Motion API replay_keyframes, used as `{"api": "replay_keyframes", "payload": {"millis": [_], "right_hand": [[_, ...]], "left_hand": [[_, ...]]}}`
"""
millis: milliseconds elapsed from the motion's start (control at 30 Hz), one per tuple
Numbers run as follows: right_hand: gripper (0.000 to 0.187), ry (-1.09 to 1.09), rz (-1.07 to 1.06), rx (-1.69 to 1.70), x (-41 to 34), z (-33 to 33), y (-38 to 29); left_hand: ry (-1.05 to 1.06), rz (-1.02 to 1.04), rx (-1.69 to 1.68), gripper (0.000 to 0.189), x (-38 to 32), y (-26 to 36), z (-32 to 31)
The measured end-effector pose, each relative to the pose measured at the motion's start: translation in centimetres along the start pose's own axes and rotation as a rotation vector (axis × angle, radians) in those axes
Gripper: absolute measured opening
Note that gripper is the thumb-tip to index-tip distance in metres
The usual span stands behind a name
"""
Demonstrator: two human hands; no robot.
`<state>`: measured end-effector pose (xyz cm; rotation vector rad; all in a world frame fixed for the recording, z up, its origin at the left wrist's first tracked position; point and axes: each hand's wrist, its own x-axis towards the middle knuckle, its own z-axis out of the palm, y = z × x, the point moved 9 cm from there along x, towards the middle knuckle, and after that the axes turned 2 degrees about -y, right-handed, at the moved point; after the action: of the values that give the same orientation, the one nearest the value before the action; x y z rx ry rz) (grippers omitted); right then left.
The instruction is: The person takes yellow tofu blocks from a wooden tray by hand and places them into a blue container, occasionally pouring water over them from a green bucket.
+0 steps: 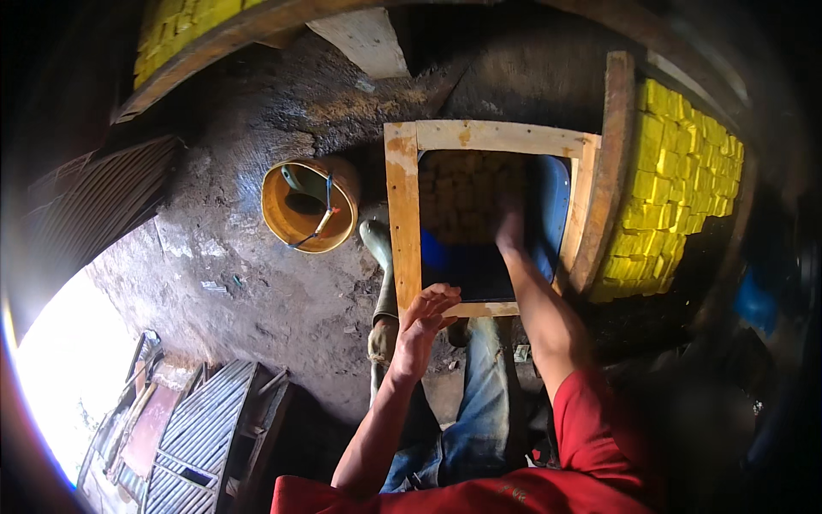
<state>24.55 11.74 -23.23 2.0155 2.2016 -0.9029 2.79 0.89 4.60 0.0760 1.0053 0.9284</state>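
My left hand (420, 331), fingers spread and holding nothing, hovers at the near left corner of a wooden frame (403, 218). Inside the frame is a blue bin (553, 212) with rows of yellowish blocks (472, 186) in shadow at its far side. My right hand (510, 221) reaches down into the bin beside those blocks; it is dark and blurred, so whether it holds one cannot be told. To the right, bright yellow blocks (668, 173) lie in close rows behind a wooden beam (603, 173).
A yellowish bucket (270, 218) with a rope handle and a green vessel inside stands left of the frame. A ladle-like green object (377, 241) leans between them. More yellow blocks (186, 32) lie at upper left. Corrugated sheet (115, 199) and a slatted panel (199, 430) are at left.
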Motion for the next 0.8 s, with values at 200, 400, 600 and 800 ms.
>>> {"api": "replay_keyframes", "payload": {"millis": [200,400,600,800], "right_hand": [[0.027,0.418,0.348,0.985,-6.9,-10.4,-7.3],[0.019,0.132,0.096,1.125,-8.3,-16.3,-32.1],[0.032,-0.271,0.08,0.946,-3.4,3.8,-44.9],[0.037,-0.122,-0.948,-0.283,4.2,15.0,-55.5]], "left_hand": [[0.135,0.175,-0.108,0.044,-1.7,3.3,-3.7],[0.42,0.21,-0.162,0.028,-2.5,8.8,-15.4],[0.565,0.205,-0.19,0.027,-6.0,13.7,-28.3],[0.718,0.182,-0.234,0.028,-11.3,14.6,-41.4]]}}
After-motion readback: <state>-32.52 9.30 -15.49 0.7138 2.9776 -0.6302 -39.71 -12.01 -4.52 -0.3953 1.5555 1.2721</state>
